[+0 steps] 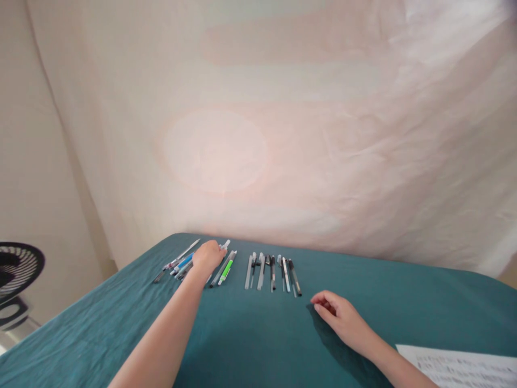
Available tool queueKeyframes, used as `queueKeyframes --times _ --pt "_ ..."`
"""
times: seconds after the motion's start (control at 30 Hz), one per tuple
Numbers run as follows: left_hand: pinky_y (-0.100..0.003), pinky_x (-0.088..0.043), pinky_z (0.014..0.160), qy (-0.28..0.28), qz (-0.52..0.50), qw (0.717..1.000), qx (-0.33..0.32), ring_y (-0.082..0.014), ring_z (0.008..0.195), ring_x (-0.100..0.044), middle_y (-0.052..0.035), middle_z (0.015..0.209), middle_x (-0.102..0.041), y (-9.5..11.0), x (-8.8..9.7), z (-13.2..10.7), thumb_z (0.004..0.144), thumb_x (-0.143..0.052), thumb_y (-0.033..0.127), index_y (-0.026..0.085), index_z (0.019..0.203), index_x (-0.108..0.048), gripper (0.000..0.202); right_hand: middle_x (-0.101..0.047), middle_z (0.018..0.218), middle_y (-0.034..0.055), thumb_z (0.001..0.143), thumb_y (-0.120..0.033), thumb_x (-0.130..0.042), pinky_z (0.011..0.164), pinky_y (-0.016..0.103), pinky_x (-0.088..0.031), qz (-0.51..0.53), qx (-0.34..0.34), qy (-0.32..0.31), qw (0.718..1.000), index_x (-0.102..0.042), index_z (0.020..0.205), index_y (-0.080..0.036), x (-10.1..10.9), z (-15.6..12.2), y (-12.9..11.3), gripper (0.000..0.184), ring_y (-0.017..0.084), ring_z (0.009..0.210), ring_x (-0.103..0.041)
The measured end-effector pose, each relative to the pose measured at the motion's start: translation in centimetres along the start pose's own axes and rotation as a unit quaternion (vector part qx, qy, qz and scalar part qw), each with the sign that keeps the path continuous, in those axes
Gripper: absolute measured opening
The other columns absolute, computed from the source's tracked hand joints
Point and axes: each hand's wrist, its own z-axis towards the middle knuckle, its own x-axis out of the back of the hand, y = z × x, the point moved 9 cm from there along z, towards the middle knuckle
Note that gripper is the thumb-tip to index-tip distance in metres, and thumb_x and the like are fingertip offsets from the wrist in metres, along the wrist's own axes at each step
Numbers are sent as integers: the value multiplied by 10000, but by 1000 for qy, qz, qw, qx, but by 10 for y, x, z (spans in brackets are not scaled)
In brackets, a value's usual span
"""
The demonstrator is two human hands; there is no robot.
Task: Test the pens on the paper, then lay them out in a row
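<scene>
My left hand (208, 256) reaches far out over a loose pile of pens (180, 264) at the back left of the table, its fingers curled down on a pen there. A green highlighter (226, 268) lies just right of it. A neat row of several grey and black pens (271, 272) lies further right. My right hand (339, 315) rests on the teal cloth (250, 334) near the row, fingers loosely curled with nothing visible in them.
A printed white sheet (460, 366) lies at the front right corner. A pale cloth backdrop (283, 134) hangs behind the table. A black fan (18, 269) stands at the left, off the table.
</scene>
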Motion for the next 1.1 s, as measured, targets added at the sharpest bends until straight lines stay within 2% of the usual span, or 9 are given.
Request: queueKeyframes --times 0.1,0.27,0.37,0.43,0.57,0.67,0.87,0.97,1.1 --pt "-257 -386 602 11 -23 999 -43 -218 776 -595 -82 844 -661 26 13 -6 710 -456 509 184 787 -646 385 -593 727 10 792 -274 -454 621 251 -415 2 -1 2 1000 -576 830 -194 1 1 0 151 148 671 -539" --pt "-230 -344 556 24 -159 969 -185 -162 638 -561 -31 665 -631 96 32 -41 724 -460 474 147 716 -631 369 -593 729 12 791 -269 -459 617 249 -414 12 -5 8 1000 -580 834 -189 2 0 -1 152 144 664 -531" --pt "-220 -349 539 -53 -275 930 -240 -136 585 -538 -17 621 -608 134 23 -70 730 -471 447 134 731 -617 345 -589 720 10 785 -284 -476 608 246 -407 25 -6 12 1000 -584 830 -187 4 0 -2 152 141 657 -523" --pt "-215 -369 542 -143 -375 879 -255 -120 579 -535 -19 654 -609 157 8 -91 733 -478 441 129 771 -606 339 -582 703 6 783 -306 -488 594 242 -399 40 -7 14 999 -590 821 -185 4 1 -1 164 135 642 -513" --pt "-220 -406 520 -329 -544 746 -198 -95 558 -513 -26 712 -586 195 -35 -130 716 -522 450 122 856 -582 362 -560 663 6 780 -410 -489 488 223 -366 126 -51 16 991 -598 785 -168 6 5 9 266 117 559 -486" --pt "-211 -394 487 -405 -596 677 -149 -88 553 -503 -32 719 -571 219 -63 -155 694 -564 441 116 889 -581 379 -564 669 18 772 -499 -467 458 220 -358 252 -78 51 963 -608 788 -155 14 7 16 372 109 529 -479" --pt "-163 -261 415 -446 -655 607 -49 -41 462 -420 -8 618 -532 252 -101 -182 723 -544 384 108 777 -569 282 -563 609 12 723 -551 -514 483 238 -380 451 -97 110 880 -622 866 -159 25 5 24 431 112 502 -496" --pt "-164 -224 401 -438 -682 586 -18 -38 446 -400 -3 589 -512 261 -112 -188 730 -539 384 111 698 -533 274 -550 549 -12 696 -497 -586 482 242 -378 464 -98 112 873 -623 892 -176 25 5 27 378 103 459 -481" --pt "-155 -173 382 -431 -706 561 4 -28 444 -380 -6 620 -506 262 -119 -192 724 -558 383 116 702 -510 272 -550 545 -17 697 -448 -610 465 222 -344 437 -98 118 886 -641 857 -171 26 5 31 322 87 457 -459"
